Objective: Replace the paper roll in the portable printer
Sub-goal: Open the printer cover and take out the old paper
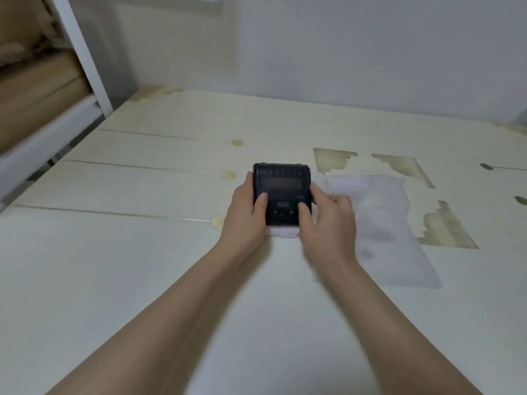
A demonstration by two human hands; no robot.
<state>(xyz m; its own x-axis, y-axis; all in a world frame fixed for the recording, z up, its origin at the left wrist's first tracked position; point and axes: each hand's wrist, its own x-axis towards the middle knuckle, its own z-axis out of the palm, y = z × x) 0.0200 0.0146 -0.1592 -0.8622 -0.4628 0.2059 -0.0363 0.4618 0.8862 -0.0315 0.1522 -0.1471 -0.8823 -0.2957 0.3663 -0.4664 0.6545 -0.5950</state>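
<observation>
Both hands, left (244, 216) and right (328, 220), clasping black printer (282, 192) edges, bare table (114, 252) around

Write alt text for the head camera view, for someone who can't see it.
Two bare hands, the left hand and right hand, grip a closed black portable printer on a worn cream table. White paper shows at its near edge, and a translucent white bag lies beside it on the right.

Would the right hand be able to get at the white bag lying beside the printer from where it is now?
Probably yes. The right hand grips the printer on its right side, and the white bag lies directly beside it on the table, with nothing visible between them.
</observation>
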